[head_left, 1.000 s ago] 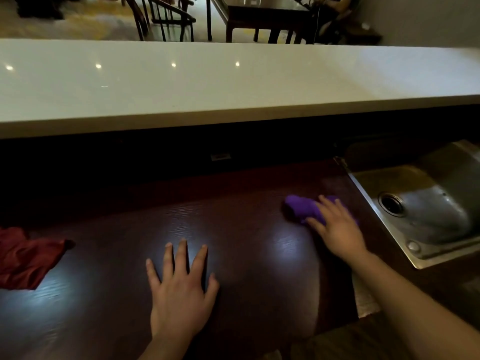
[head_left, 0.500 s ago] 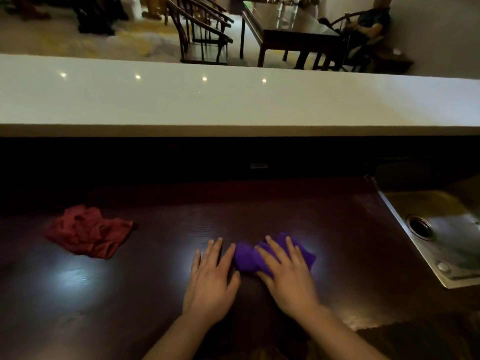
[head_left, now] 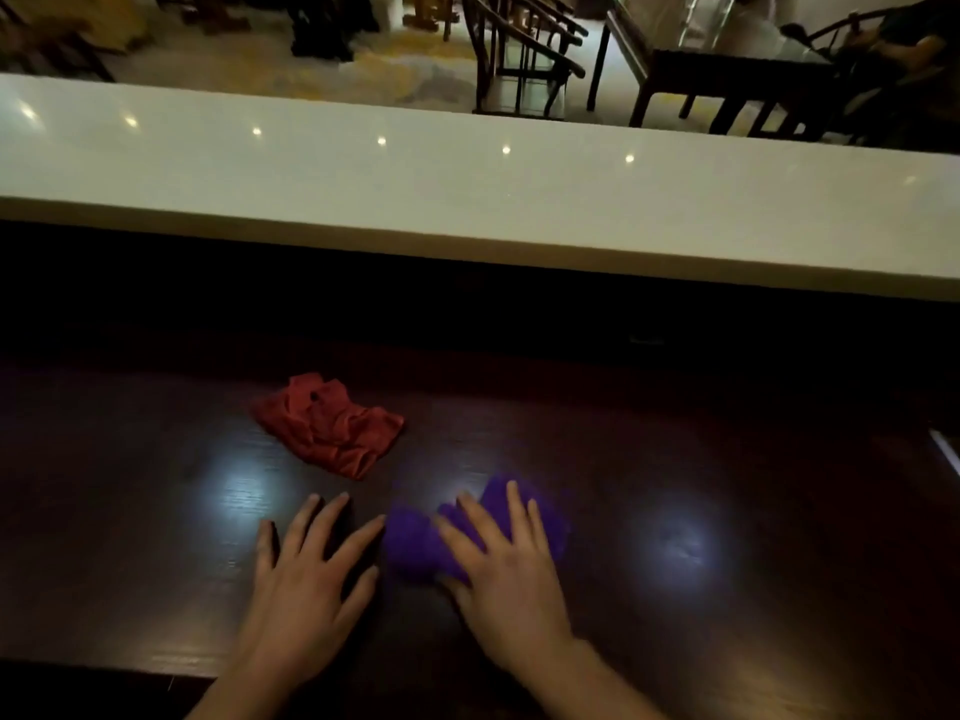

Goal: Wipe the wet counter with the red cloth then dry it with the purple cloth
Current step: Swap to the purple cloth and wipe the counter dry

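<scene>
The purple cloth (head_left: 415, 543) lies bunched on the dark wooden counter (head_left: 675, 485). My right hand (head_left: 504, 569) presses flat on top of it, fingers spread over the fabric. Just left of the purple cloth, my left hand (head_left: 311, 579) rests flat on the bare wood with its fingers apart and its forefinger tip beside the cloth's edge. The red cloth (head_left: 332, 423) sits crumpled on the counter farther back, a little beyond my left hand, touched by neither hand.
A raised white bar top (head_left: 467, 184) runs across behind the dark counter. A sliver of the steel sink's edge (head_left: 945, 449) shows at the far right. Chairs (head_left: 524, 59) and a table (head_left: 727, 70) stand in the room beyond.
My right hand has slid the purple cloth leftward from beside the sink to beside my left hand. The view has swung left, so the sink has nearly left the frame and the red cloth sits nearer the middle.
</scene>
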A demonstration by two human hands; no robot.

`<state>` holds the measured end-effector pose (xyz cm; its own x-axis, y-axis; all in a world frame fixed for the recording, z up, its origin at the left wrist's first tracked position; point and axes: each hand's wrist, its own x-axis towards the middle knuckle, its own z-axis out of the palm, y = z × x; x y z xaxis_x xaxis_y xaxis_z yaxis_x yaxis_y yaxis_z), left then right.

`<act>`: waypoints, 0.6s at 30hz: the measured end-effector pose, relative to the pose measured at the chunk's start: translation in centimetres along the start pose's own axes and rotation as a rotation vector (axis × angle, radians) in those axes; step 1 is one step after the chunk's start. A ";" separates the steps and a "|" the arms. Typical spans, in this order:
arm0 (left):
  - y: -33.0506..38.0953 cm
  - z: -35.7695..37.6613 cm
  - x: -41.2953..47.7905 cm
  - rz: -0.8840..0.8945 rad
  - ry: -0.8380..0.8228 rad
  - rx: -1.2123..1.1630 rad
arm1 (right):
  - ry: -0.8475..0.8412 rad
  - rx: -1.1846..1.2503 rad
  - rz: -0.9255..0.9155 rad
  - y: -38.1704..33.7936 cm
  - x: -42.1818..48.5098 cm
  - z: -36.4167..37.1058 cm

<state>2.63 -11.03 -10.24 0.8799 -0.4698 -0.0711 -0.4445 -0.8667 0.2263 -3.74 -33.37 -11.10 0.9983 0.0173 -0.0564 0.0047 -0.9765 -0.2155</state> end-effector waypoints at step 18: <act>-12.8 -2.3 -3.8 -0.274 0.057 -0.011 | 0.067 0.047 -0.099 -10.2 1.1 2.4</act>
<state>5.34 2.29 -10.65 0.9751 -0.2082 -0.0765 -0.1875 -0.9580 0.2168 -2.78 -22.92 -11.31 0.9947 0.0970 0.0325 0.1022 -0.9596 -0.2623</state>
